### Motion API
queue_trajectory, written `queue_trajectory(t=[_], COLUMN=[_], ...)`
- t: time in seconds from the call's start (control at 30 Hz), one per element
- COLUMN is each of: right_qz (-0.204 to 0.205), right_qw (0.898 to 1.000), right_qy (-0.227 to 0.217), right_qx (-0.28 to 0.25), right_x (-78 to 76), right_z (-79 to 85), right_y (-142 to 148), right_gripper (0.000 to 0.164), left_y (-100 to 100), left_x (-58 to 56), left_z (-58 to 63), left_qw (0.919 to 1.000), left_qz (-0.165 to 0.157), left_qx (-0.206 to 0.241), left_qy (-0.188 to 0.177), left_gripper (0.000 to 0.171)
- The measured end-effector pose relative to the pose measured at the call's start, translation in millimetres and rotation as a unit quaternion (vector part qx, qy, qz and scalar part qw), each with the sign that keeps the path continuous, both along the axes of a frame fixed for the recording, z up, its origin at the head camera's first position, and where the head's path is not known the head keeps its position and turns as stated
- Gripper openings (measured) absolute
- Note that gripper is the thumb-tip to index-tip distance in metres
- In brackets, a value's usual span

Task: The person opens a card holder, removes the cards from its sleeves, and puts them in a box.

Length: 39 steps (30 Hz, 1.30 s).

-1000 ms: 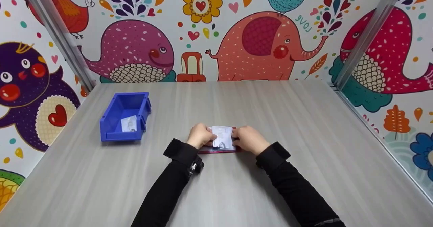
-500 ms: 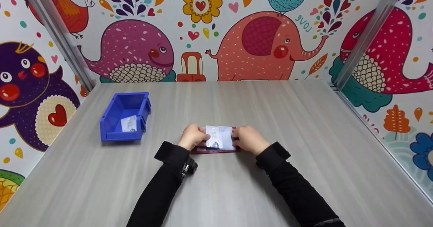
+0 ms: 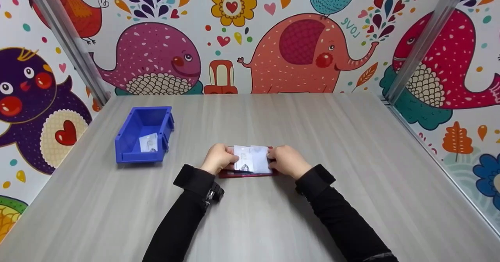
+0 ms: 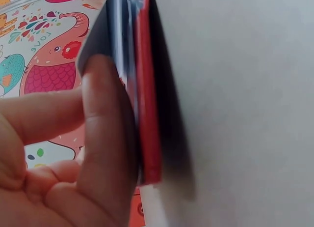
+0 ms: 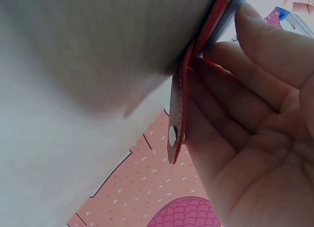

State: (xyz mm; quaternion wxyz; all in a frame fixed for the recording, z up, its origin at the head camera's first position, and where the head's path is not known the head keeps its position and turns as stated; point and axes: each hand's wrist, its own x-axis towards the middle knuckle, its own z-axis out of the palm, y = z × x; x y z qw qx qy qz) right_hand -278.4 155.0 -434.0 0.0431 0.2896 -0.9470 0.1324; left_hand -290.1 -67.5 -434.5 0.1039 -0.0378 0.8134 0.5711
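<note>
A red card holder with pale plastic sleeves lies open on the table in front of me. A white printed card sticks out to the left from a sleeve. My left hand pinches the card's left edge between thumb and fingers. In the left wrist view the card stands slightly off the red cover. My right hand holds the holder's right edge. A strap with a metal snap hangs by its fingers in the right wrist view.
To the left stands a blue plastic bin with a white printed card inside. The pale wood-grain table meets walls printed with cartoon animals at the back and sides.
My left hand has moved to the left, drawing the card with it, so more of the pale sleeve shows. The right hand stays where it was.
</note>
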Motion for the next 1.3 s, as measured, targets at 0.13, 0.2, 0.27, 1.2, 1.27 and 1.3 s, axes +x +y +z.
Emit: queue_trajectory(t=[0.13,0.2,0.27,1.2,1.27,1.3], right_qz=[0.002,0.001,-0.001,0.006,0.006,0.006], right_qw=[1.000,1.000,1.000,1.000,1.000,1.000], right_qy=[0.003,0.002,0.000,-0.005,-0.006,-0.006], right_qx=[-0.001,-0.003,-0.003,-0.003,-0.004,-0.005], right_x=[0.1,0.3,0.3,-0.2,0.1,0.1], right_z=[-0.2,-0.2,0.0,0.3,0.2,-0.1], right_y=[0,0,0,0,0,0], right_gripper=[0.030,0.030,0.028,0.025,0.025,0.024], left_y=[-3,-5,-7,-88,-96,-100], left_x=[0.3,0.5,1.1,3.2,3.3,3.3], left_z=[0.5,1.1,2.1,49.1,53.7,55.8], left_qw=[1.0000,1.0000,1.0000,0.9964,0.9956,0.9954], left_qz=[0.001,0.000,-0.002,0.025,0.031,0.033], left_qx=[0.002,0.001,-0.002,0.058,0.061,0.061], left_qy=[-0.001,0.000,0.003,0.057,0.063,0.066], left_gripper=[0.012,0.011,0.010,0.031,0.034,0.035])
